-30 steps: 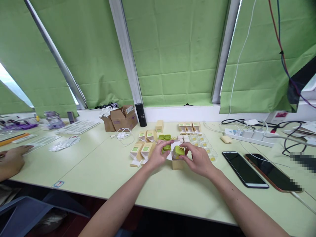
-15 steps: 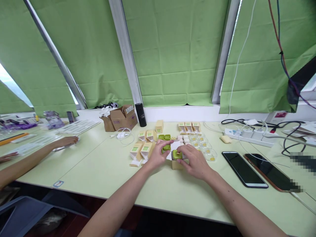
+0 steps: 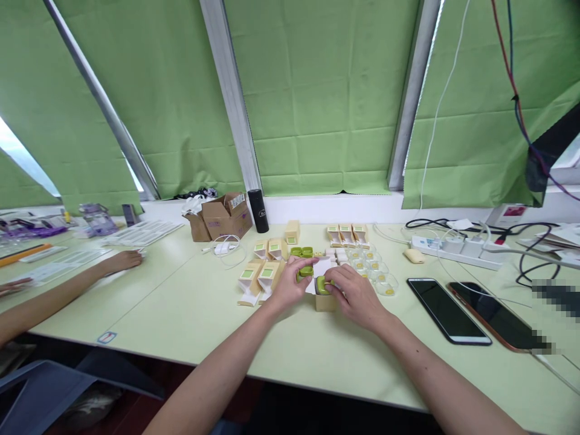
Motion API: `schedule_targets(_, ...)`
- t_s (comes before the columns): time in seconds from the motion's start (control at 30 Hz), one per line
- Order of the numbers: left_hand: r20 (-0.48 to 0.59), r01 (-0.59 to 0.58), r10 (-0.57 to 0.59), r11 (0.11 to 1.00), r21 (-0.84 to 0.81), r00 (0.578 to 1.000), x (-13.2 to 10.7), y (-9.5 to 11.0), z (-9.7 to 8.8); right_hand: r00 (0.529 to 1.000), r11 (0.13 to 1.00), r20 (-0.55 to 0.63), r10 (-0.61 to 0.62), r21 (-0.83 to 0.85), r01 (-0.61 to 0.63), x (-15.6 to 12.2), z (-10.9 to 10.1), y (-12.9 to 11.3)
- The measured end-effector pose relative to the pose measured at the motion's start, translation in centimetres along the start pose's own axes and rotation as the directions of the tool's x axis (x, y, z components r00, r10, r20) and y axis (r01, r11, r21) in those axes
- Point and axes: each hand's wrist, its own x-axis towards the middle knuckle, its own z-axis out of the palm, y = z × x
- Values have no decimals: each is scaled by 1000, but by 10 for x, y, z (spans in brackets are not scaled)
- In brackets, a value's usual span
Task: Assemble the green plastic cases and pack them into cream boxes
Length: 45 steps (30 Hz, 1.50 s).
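Observation:
My right hand (image 3: 356, 296) is closed on a small green case (image 3: 322, 285) that sits in the top of a tan carton (image 3: 325, 303) standing on the table. My left hand (image 3: 292, 283) is curled beside the carton, fingertips touching a white paper leaflet (image 3: 322, 266) behind it. More green cases (image 3: 302, 252) lie just beyond my fingers. Open tan cartons with green labels (image 3: 260, 275) lie to the left.
Clear plastic trays (image 3: 378, 272) and three small boxes (image 3: 348, 234) sit behind my right hand. Two phones (image 3: 446, 311) and a power strip (image 3: 457, 249) lie to the right. A cardboard box (image 3: 226, 217) and a black bottle (image 3: 258, 210) stand at the back. Another person's hand (image 3: 122, 261) rests at the left.
My right hand has pushed the green case down from above the carton into its top. The other person's arm has reached forward across the table at the left.

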Motion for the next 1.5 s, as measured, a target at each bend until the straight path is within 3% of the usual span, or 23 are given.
schedule_targets(0.37,13,7,-7,1000,5,1000,0,3,-1,992,990,-113,52,133,-37,2,12,4)
schedule_targets(0.77,5,-13,13,1000,7,1000,1,-2,-1,968,899,-67,243,392,-198,7,22,11)
schedule_targets(1.27,-1,0,0,1000,-4,1000,1,-1,-1,963,896,-110,248,403,-185,6,20,13)
schedule_targets(1.5,9,39,-38,997,-63,999,3,-6,-2,910,860,-186,371,439,-261,6,20,19)
